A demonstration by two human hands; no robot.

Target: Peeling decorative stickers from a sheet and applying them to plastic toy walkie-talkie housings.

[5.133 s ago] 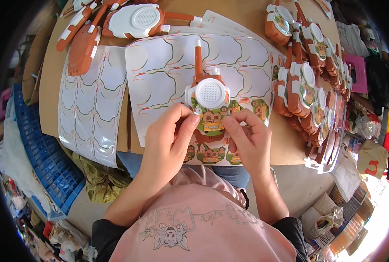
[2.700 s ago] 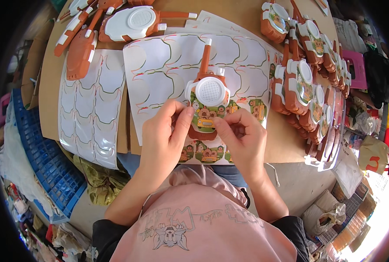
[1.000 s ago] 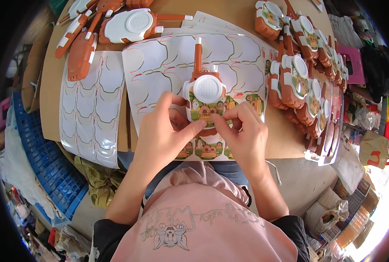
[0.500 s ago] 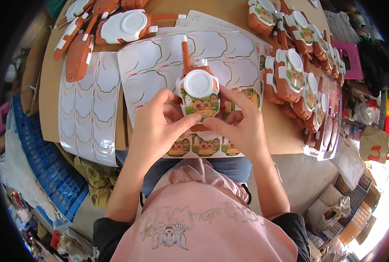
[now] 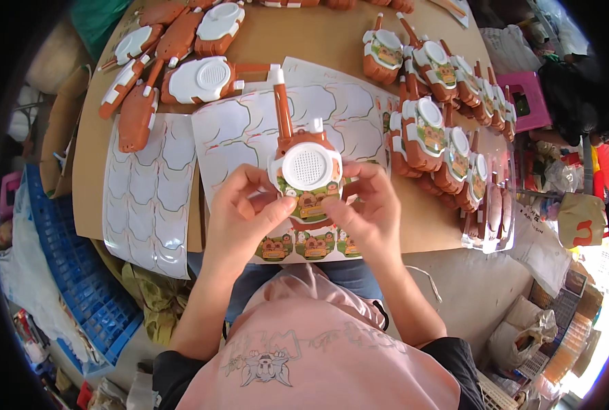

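Observation:
Between my two hands is a brown and white toy walkie-talkie [image 5: 307, 167], its antenna pointing away from me. A cartoon sticker covers the lower part of its white front, below the round speaker grille. My left hand [image 5: 244, 215] grips its left side, thumb on the sticker's lower left. From the right side my right hand [image 5: 367, 210] holds it too, thumb pressed near the sticker's lower right corner. Fingers behind the toy are partly hidden. Under it lies a sticker sheet [image 5: 232, 113], mostly peeled, with several bear stickers left along the near edge.
An emptied sticker sheet [image 5: 143, 198] lies at the left. Unstickered walkie-talkies [image 5: 202, 80] are piled at the far left of the cardboard-topped table [image 5: 427, 236]. Stickered ones [image 5: 424, 133] crowd the right, beside a clear plastic tray [image 5: 499, 236]. A blue crate [image 5: 78, 266] stands left, a pink stool [image 5: 528, 102] right.
My view has shifted, so the table appears lower. The walkie-talkie looks larger and closer, tilted slightly. Both hands keep hold of it, thumbs still on the sticker.

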